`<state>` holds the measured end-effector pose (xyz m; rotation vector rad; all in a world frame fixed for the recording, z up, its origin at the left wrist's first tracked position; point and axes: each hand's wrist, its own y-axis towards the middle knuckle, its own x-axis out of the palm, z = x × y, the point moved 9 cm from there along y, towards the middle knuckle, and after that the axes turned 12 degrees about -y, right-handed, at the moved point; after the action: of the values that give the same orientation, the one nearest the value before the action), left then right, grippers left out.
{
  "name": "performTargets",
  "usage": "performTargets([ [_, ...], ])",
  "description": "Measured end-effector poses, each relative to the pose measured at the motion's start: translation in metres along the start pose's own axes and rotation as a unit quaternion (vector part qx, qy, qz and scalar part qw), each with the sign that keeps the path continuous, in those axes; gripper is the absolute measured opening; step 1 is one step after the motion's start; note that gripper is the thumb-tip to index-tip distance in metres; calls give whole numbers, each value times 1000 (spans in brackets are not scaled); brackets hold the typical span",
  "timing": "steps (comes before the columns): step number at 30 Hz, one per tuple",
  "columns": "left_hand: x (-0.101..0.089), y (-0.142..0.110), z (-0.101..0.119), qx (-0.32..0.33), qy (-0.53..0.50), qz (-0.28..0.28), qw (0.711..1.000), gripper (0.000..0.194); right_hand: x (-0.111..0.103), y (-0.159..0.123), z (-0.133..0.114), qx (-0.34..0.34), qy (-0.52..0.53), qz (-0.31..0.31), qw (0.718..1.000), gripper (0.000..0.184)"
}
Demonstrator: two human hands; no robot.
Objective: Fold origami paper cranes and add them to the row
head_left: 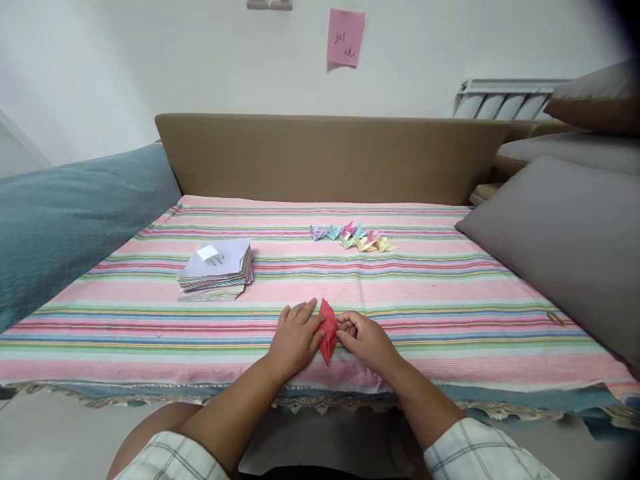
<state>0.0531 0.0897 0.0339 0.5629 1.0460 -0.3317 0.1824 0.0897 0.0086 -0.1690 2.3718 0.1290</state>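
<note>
Our left hand (295, 339) lies flat, fingers slightly spread; our right (367, 339) curls, fingertips together, paper (328, 330) between.

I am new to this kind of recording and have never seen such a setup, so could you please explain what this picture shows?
There is no robot here: a person is working with two bare hands. The single picture comes from a camera on their head, looking forward and down.

The left hand rests with its fingers on a piece of red folded paper, and the fingers of the right hand are at its other edge. Both hands are over a striped cloth.

Farther back on the cloth lies a group of small folded paper shapes in several colours. To the left is a stack of paper sheets, with a small white object on top.
</note>
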Motion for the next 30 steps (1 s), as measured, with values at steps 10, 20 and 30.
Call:
performTargets([
  [10, -14, 10, 13, 93, -146, -24, 985, 21, 1, -6, -25, -106, -108, -15, 988, 57],
  [20, -14, -3, 21, 90, -84, -14, 992, 21, -5, -6, -29, -96, -200, 18, 975, 10],
  [30, -12, 5, 15, 136, -49, -38, 989, 14, -21, -9, -51, -221, -277, 106, 929, 7],
])
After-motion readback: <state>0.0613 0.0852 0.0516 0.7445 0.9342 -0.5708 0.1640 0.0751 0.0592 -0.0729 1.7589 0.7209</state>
